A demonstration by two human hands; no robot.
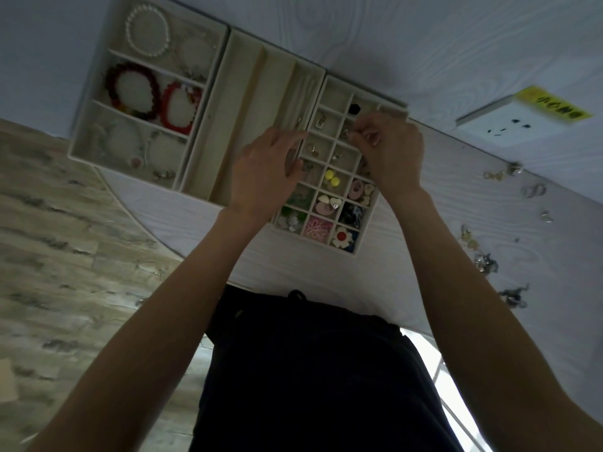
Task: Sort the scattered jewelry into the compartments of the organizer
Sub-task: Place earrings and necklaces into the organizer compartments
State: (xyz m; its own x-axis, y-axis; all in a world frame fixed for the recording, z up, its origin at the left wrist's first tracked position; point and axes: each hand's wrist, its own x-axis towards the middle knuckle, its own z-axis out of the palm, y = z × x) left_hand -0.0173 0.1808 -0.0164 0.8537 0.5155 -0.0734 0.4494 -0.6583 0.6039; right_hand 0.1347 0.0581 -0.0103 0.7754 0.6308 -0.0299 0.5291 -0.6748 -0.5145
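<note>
At frame centre, my right hand (390, 151) pinches a tiny earring (346, 134) above a small square of the organizer (368, 220), ready to drop. My left hand (266, 171), fingers relaxed, steadies the tray's edge. Loose jewelry (486, 261) waits far right.

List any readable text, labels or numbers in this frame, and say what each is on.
Yellow sticker on top of the white wall socket: dark printed characters, too blurred to read.
Jewelry organizer trays, table and loose jewelry: no text visible.
</note>
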